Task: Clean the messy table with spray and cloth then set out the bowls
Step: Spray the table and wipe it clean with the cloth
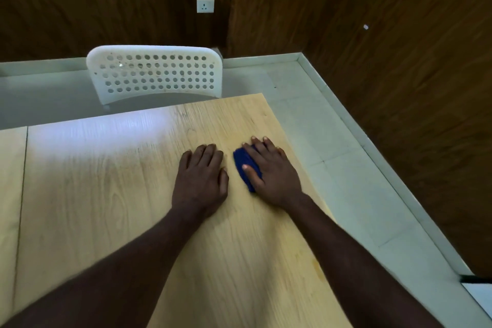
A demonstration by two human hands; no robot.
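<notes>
While wiping: right hand (271,170) lies spread, pressing the blue cloth (246,166) flat on the table (111,181) near its 2 o'clock corner.
Left hand: left hand (201,176) flat, fingers together, empty, bracing at the cloth's 9 o'clock.
Risk: cloth sits near the right edge; an outward stroke could carry it off.
Surroundings: white chair (155,74) at 12 o'clock, clear of the hands.
Missing: spray and bowls not in view.
</notes>
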